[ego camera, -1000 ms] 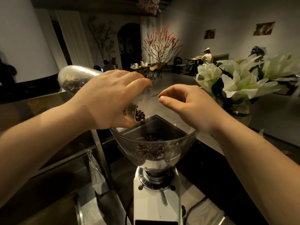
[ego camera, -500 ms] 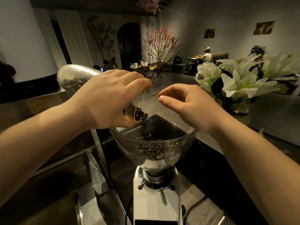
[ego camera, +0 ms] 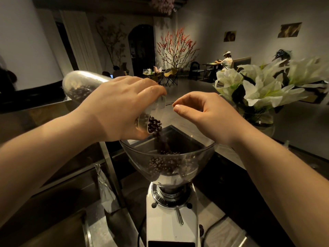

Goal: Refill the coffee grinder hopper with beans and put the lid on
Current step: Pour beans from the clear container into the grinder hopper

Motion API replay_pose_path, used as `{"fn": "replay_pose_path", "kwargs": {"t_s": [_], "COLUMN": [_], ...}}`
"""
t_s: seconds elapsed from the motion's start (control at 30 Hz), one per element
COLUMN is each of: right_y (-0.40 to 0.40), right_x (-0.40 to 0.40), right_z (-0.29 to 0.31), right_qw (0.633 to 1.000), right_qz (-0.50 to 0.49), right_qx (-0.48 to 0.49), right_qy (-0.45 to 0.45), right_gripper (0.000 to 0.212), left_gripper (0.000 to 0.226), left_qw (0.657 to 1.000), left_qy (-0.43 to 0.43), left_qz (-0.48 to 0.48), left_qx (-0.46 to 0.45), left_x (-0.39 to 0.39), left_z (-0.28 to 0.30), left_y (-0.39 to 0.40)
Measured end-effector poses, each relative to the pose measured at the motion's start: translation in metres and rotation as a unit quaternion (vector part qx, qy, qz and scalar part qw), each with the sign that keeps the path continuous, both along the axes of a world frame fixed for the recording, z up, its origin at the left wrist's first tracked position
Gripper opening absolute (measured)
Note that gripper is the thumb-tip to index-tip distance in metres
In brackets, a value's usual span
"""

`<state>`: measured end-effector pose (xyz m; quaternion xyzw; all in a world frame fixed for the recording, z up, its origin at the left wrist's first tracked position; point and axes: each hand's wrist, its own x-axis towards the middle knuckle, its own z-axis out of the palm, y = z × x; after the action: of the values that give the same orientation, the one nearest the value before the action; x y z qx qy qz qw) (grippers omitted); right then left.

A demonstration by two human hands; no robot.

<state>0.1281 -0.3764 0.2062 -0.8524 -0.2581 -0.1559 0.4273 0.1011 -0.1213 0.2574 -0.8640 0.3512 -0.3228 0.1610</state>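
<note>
Beans (ego camera: 156,125) now stream from the tilted jar (ego camera: 83,86) into the hopper (ego camera: 167,157). Left hand (ego camera: 117,111) grips jar; right hand (ego camera: 204,114) hovers, loosely curled, empty. Filling underway, lid unseen.

two hands (ego camera: 122,109), one jar (ego camera: 80,86), one hopper (ego camera: 167,157)

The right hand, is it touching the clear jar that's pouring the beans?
Apart. The head view shows bare counter between the right hand's fingertips and the jar's mouth.
</note>
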Motion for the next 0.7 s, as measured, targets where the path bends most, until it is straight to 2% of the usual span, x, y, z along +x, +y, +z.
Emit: {"fn": "replay_pose_path", "kwargs": {"t_s": [0.7], "right_y": [0.0005], "right_x": [-0.0009], "right_z": [-0.0001], "right_qw": [1.000], "right_qz": [-0.002], "right_qx": [0.001], "right_qy": [0.007], "right_gripper": [0.023], "left_gripper": [0.091], "left_qw": [1.000], "left_qy": [-0.002], "left_qz": [0.000], "left_qx": [0.005], "left_x": [0.0003], "left_z": [-0.0001], "left_y": [0.0004]}}
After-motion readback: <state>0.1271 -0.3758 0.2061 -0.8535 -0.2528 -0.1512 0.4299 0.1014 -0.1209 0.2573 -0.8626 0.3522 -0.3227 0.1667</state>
